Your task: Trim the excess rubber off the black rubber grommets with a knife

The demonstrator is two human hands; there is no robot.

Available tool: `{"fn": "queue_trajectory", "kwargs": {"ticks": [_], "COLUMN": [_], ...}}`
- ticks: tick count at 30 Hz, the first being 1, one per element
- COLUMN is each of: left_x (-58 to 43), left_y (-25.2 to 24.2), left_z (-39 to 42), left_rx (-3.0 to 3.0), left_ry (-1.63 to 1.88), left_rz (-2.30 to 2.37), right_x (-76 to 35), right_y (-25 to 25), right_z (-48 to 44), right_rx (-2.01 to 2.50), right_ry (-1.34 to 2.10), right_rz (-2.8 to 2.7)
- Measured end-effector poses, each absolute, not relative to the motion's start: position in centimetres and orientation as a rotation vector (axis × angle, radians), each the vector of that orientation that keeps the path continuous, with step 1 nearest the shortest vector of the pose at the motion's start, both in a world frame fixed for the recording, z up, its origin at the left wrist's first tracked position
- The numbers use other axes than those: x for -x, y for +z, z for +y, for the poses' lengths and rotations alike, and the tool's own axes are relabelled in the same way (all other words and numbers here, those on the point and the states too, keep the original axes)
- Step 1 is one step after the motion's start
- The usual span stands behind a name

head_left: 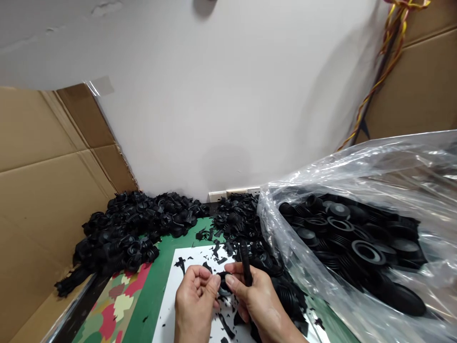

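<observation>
Low in the middle of the head view, my left hand (pixel 194 300) pinches one side of a small round black rubber part (pixel 224 285). The fingertips of my right hand (pixel 260 296) close on its other side. A slim black stick-like tool (pixel 245 262) stands up between the fingers of my right hand; its lower end is hidden. Beneath both hands lies a white sheet (pixel 167 305) strewn with black rubber scraps (pixel 225 326). Ribbed black rubber pieces (pixel 285 293) are heaped just right of my right hand.
Black rubber pieces (pixel 132 228) pile up at the left, and shredded bits (pixel 237 216) at the back. A clear plastic bag (pixel 357 162) of ribbed black rubber bellows (pixel 367 252) lies right. Cardboard (pixel 43 190) walls the left. A green mat (pixel 150 286) covers the table.
</observation>
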State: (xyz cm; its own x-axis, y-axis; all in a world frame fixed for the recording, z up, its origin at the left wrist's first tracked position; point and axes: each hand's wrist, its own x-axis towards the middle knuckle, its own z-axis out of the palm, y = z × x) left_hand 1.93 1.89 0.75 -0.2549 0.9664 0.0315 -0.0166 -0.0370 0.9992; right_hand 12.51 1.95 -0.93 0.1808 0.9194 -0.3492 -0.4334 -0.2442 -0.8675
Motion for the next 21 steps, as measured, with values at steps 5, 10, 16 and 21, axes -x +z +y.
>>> {"fn": "queue_trajectory", "kwargs": {"ticks": [5,10,16,21], "left_x": [-1.7,-1.1,-0.7,0.0], "left_y": [0.8,1.4,0.7,0.5], "left_z": [1.6,1.4,1.3,1.5], "left_rx": [-1.560,-2.053,-2.286,-2.452], "left_ry": [1.522,1.472,1.515,1.462], "left_rz": [1.322,1.258,1.277,1.273], "right_x": [-12.7,-12.6,-12.5,-12.6], "right_y": [-0.2,-0.5,-0.5,-0.9], "right_z": [1.3,1.3,1.6,1.7], "right_rx": [1.077,0.968,0.976,1.030], "right_ry": [1.475,1.574,1.583,1.517], "right_rz": [-0.451,-0.313,-0.274,-0.285]}}
